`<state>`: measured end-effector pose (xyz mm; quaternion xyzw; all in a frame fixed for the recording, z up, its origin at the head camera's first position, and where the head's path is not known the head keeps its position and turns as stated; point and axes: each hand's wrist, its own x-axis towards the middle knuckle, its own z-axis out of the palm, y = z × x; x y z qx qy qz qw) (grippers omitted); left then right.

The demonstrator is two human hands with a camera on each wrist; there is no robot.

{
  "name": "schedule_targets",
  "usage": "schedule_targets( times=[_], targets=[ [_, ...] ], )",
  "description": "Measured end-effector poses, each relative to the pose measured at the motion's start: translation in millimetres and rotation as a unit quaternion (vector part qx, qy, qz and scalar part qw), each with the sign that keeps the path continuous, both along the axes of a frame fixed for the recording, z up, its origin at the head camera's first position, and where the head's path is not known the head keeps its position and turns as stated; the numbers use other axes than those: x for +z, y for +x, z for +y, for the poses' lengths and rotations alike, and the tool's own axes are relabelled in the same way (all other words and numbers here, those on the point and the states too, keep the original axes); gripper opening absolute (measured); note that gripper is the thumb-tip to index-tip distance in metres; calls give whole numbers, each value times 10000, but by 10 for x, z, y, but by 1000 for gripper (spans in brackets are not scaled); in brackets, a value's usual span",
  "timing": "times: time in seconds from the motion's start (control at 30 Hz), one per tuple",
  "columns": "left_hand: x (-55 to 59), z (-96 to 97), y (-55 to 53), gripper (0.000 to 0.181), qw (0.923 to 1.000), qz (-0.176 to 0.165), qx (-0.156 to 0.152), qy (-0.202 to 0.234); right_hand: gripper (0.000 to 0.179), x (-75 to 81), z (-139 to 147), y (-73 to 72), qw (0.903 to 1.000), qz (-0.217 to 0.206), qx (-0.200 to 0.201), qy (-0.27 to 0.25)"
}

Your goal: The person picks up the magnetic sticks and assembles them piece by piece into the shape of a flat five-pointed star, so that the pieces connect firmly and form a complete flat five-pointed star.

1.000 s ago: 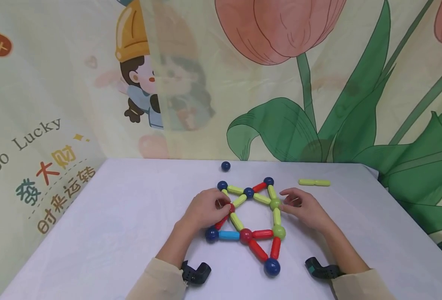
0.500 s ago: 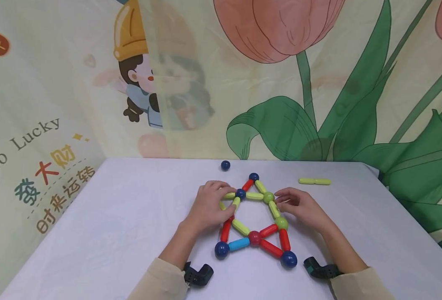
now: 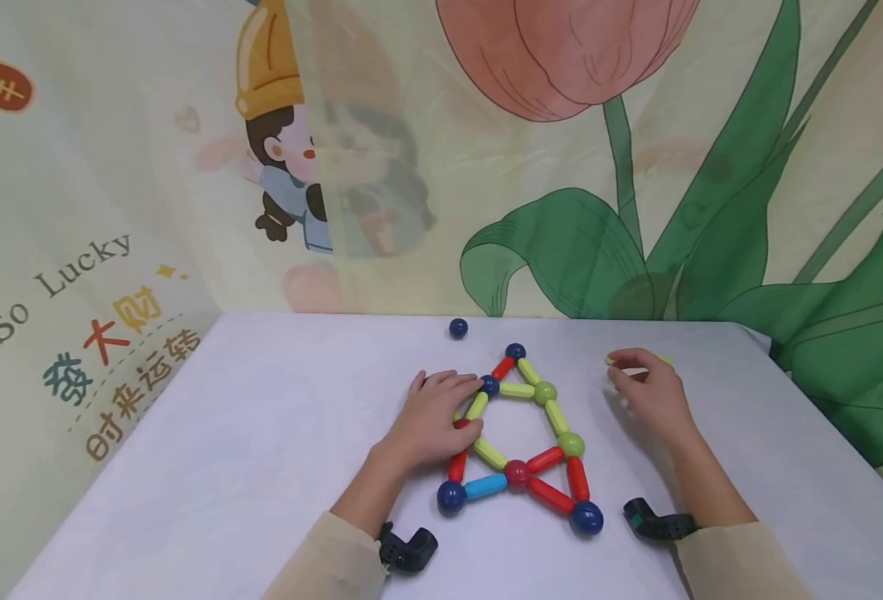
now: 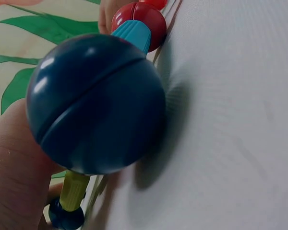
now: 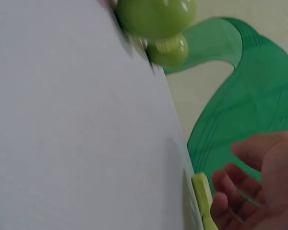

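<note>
A ring-shaped frame of coloured sticks and balls lies on the white table; its near red ball (image 3: 516, 474) joins red, yellow-green and blue sticks. My left hand (image 3: 437, 421) rests over the frame's left side, fingers extended toward a blue ball (image 3: 490, 385), hiding part of the sticks beneath. The front-left blue ball (image 4: 98, 105) looms large in the left wrist view. My right hand (image 3: 651, 396) is at the right, with loosely bent fingers beside a pair of yellow-green sticks (image 5: 202, 196). It mostly covers them in the head view; the right wrist view shows no grip on them.
One loose blue ball (image 3: 458, 327) lies near the back edge of the table (image 3: 299, 400). A printed cloth (image 3: 381, 283) with flowers hangs behind. Black wrist cameras, such as the left one (image 3: 407, 550), sit low over the tabletop.
The frame has turned and shifted under the left hand, whose fingers have spread flatter. My right hand has left the frame's right side and moved right to the yellow-green sticks.
</note>
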<state>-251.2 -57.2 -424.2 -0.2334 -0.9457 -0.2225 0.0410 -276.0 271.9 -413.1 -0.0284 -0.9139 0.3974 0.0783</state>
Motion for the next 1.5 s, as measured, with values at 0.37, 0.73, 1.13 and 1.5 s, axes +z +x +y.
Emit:
schedule_targets(
  times=[0.37, 0.73, 1.13, 1.5],
  targets=[
    [-47, -48, -67, 61, 9994, 234, 242, -18, 48, -47, 307, -310, 9901, 64, 111, 1398],
    [-4, 19, -37, 64, 9990, 327, 202, -229, 35, -30, 374, -394, 9824, -192, 488, 1791],
    [-63, 16, -37, 62, 9987, 415, 262, -152, 42, -44, 290, -336, 9935, -135, 546, 985],
    [-78, -21, -33, 62, 9986, 398, 299, -156, 44, -16, 118, -233, 9952, -420, 735, 500]
  ],
)
